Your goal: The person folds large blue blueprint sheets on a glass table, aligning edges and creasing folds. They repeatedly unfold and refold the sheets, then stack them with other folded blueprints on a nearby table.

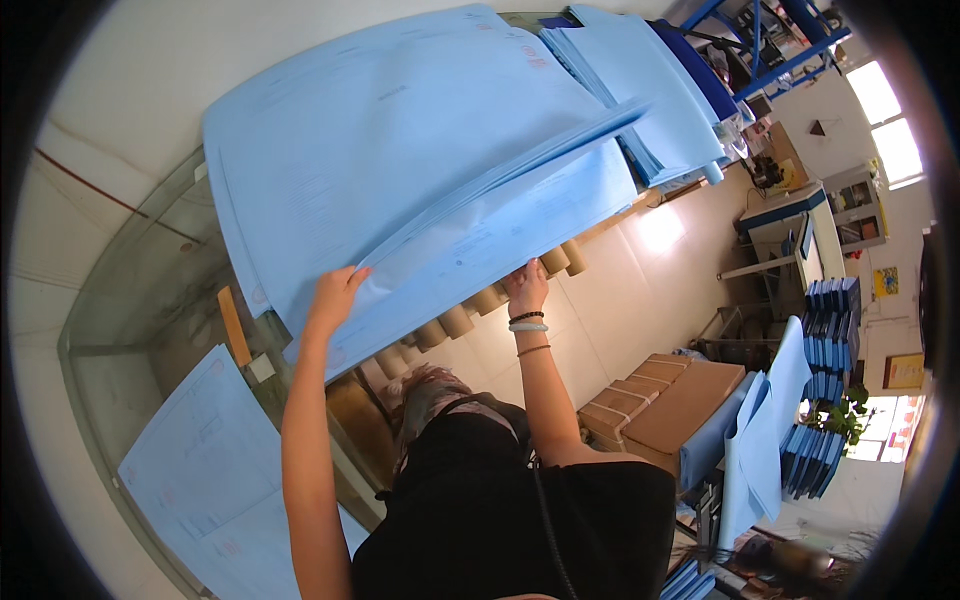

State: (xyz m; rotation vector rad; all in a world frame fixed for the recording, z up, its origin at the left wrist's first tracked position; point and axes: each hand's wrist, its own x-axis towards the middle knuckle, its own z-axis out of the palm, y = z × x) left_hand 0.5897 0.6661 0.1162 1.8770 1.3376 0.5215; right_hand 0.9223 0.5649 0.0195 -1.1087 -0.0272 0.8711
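Note:
Large blueprint sheets [400, 120] lie in a wide stack on the table before me, printed with faint drawings and small red marks. Their near edge is lifted into a long fold [500, 178], with a lower blueprint sheet [480, 245] showing below it. My left hand [335, 300] pinches the lifted sheets near their left end. At the front edge, my right hand [527, 288] is closed on the lower sheet's border, its fingers partly hidden. Brown cardboard tubes [455, 320] stick out beneath that edge, beside my right hand.
More blueprint sheets [210, 440] lie at lower left, near a wooden strip [234, 325]. Folded blue sheets [640, 90] rest at the far right of the table. Cardboard boxes [670, 400] stand on the floor to my right, before shelved blue folders [830, 330].

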